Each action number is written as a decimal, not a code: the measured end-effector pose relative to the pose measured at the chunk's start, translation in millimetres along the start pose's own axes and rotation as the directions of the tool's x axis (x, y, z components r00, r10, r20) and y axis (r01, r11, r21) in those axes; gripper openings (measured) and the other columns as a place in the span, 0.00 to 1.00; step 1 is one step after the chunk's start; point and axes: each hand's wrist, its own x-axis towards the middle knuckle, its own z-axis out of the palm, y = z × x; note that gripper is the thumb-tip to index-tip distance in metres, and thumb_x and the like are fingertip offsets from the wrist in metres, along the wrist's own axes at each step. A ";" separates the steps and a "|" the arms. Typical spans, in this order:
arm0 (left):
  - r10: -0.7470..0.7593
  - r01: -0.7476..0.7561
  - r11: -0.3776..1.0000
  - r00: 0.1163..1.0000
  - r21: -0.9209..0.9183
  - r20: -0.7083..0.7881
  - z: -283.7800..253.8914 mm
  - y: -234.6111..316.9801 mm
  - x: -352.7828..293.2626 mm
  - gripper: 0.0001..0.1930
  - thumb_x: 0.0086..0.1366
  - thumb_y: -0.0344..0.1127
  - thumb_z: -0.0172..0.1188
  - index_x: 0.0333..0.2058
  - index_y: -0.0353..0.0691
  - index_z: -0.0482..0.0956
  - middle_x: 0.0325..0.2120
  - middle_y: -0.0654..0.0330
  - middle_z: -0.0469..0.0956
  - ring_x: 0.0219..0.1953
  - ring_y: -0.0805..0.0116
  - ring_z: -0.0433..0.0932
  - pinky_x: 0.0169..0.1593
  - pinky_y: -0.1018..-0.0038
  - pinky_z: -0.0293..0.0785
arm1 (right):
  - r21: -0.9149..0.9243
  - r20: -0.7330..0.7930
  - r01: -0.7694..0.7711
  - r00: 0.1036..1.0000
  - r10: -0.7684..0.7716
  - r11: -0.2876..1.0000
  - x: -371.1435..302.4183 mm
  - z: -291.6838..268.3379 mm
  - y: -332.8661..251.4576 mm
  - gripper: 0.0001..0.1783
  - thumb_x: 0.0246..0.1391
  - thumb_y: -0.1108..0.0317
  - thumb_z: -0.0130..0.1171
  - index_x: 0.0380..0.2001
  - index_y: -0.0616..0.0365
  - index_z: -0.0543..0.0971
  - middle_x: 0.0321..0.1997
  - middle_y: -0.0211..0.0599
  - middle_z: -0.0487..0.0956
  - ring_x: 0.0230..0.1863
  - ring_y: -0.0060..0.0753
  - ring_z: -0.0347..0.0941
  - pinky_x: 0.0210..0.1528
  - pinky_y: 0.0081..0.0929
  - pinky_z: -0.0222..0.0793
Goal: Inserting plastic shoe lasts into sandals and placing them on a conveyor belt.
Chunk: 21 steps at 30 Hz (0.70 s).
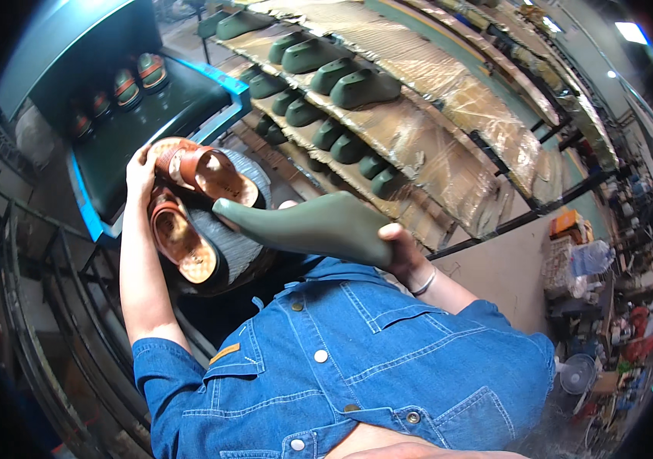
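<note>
My right hand [403,251] is closed round the wide end of a dark green shoe last [315,227], held tilted in front of my body. The narrow end of the last points left toward the sandals. With its fingers at the front edge, my left hand [140,177] grips a brown strapped sandal [215,174]. A second brown sandal [181,236] lies beside it, nearer to my left forearm. Both sandals are on or just over a round grey stand [235,258]; their exact contact with it is partly hidden.
At the far left a blue-edged machine with a dark belt [177,115] carries several strapped sandals [152,70]. A slanted shelf rack [418,84] holds rows of green shoe lasts [361,89]. Black metal rails [62,268] stand at left, and a fan [576,373] at right.
</note>
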 end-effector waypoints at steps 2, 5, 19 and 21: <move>-0.010 0.007 0.991 1.000 0.132 0.023 15.1 -26.3 4.7 0.23 0.73 0.35 0.57 0.61 0.28 0.74 0.56 0.46 0.80 0.57 0.59 0.80 0.62 0.66 0.73 | -0.036 0.039 0.240 0.970 -0.239 0.970 -13.0 12.8 -28.0 0.50 0.49 0.50 0.60 0.72 0.62 0.59 0.69 0.51 0.70 0.67 0.57 0.69 0.61 0.62 0.73; 0.079 -0.097 0.962 0.994 0.254 0.080 39.8 -42.1 8.2 0.22 0.71 0.34 0.57 0.60 0.28 0.75 0.55 0.44 0.80 0.58 0.56 0.80 0.63 0.66 0.73 | -0.115 0.140 0.440 0.895 -0.424 0.891 -29.7 50.7 -68.0 0.48 0.54 0.43 0.56 0.71 0.63 0.61 0.65 0.55 0.72 0.60 0.60 0.73 0.51 0.62 0.77; 0.044 -0.043 0.999 0.999 -0.021 0.024 51.2 -36.3 -16.5 0.23 0.65 0.27 0.58 0.59 0.28 0.76 0.54 0.45 0.81 0.56 0.58 0.80 0.62 0.67 0.75 | -0.778 0.028 0.629 0.059 -0.998 0.015 -62.0 161.3 -295.4 0.25 0.60 0.65 0.64 0.58 0.59 0.74 0.51 0.44 0.81 0.47 0.46 0.81 0.41 0.53 0.80; 0.068 -0.068 0.998 0.998 0.016 -0.003 45.7 -41.1 -19.4 0.21 0.66 0.26 0.56 0.58 0.29 0.77 0.54 0.46 0.81 0.56 0.59 0.80 0.62 0.68 0.74 | -0.833 -0.014 0.553 0.007 -1.000 0.015 -36.1 155.0 -323.3 0.25 0.58 0.67 0.66 0.58 0.56 0.75 0.49 0.41 0.82 0.47 0.43 0.81 0.42 0.49 0.80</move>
